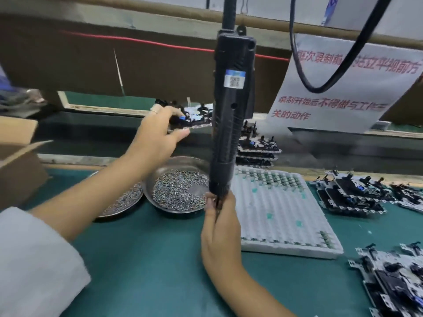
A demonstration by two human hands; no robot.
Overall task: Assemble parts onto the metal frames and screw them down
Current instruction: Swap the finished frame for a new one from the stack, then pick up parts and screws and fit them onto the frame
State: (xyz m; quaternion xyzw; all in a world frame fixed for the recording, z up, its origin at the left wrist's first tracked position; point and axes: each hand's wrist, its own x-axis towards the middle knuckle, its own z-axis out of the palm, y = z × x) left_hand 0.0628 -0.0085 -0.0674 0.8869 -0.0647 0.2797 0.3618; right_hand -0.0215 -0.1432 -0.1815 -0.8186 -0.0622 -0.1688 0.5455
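A worker's right hand (219, 223) wraps its fingers round the bit end of a hanging black electric screwdriver (232, 115), whose long axis runs near upright from hand to overhead cable. The left hand (160, 131) reaches up and away, pinching a metal frame (194, 120) fitted with black parts between thumb and fingers, at the far edge of the green bench (146, 259). The frame sits above and left of the driver tip, so the left hand is nearer it. Two steel dishes of screws (178, 191) lie between the arms; a white foam tray (274, 216) and stacked frames (350, 197) sit to the right.
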